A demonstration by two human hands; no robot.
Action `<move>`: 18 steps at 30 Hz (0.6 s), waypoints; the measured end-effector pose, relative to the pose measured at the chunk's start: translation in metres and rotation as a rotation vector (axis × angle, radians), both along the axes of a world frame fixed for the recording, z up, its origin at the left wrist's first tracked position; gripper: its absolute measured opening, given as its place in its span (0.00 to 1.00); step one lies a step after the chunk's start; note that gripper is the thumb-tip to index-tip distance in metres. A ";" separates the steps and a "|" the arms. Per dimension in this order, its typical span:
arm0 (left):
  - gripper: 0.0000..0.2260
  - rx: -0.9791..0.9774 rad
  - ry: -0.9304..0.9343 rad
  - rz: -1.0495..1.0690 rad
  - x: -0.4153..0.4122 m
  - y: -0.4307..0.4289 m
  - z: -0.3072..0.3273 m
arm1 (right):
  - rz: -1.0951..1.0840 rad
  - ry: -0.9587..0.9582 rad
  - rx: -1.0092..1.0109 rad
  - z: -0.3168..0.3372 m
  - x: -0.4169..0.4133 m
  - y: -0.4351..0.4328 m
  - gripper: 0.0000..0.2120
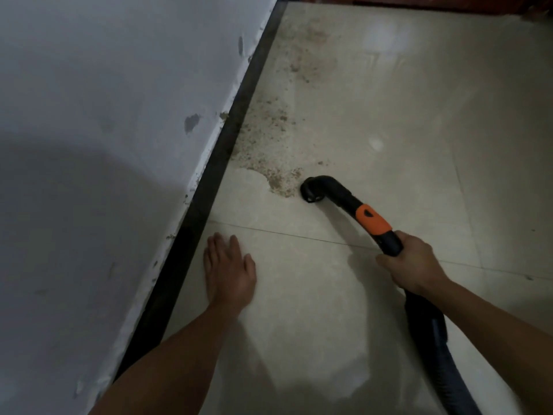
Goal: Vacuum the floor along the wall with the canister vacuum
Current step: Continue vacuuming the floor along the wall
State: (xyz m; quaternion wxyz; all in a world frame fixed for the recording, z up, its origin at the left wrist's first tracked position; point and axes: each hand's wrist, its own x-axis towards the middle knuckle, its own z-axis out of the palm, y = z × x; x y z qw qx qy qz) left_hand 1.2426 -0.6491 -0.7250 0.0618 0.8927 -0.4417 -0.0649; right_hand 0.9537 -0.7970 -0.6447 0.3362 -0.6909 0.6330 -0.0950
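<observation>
My right hand (411,263) grips the black vacuum hose handle (374,218), which has an orange band. Its curved black nozzle end (312,190) points down at the beige tiled floor (374,115), at the near edge of a patch of brown gritty debris (269,145). The debris runs along the dark baseboard (236,115) below the white wall (104,115). My left hand (229,269) lies flat with straight fingers on the tile near the baseboard. The ribbed black hose (440,354) trails back under my right forearm. The canister is out of view.
More debris (308,40) is scattered farther along the baseboard. A dark red-brown edge (419,0) crosses the far end of the floor. The wall paint is chipped in spots near its base.
</observation>
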 end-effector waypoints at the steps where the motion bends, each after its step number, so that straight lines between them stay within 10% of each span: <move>1: 0.30 -0.017 0.005 0.000 0.000 0.000 0.000 | -0.015 -0.001 -0.012 0.000 0.001 -0.003 0.07; 18: 0.28 -0.024 -0.005 0.020 0.001 0.002 -0.005 | 0.187 -0.008 -0.035 -0.008 0.057 -0.011 0.09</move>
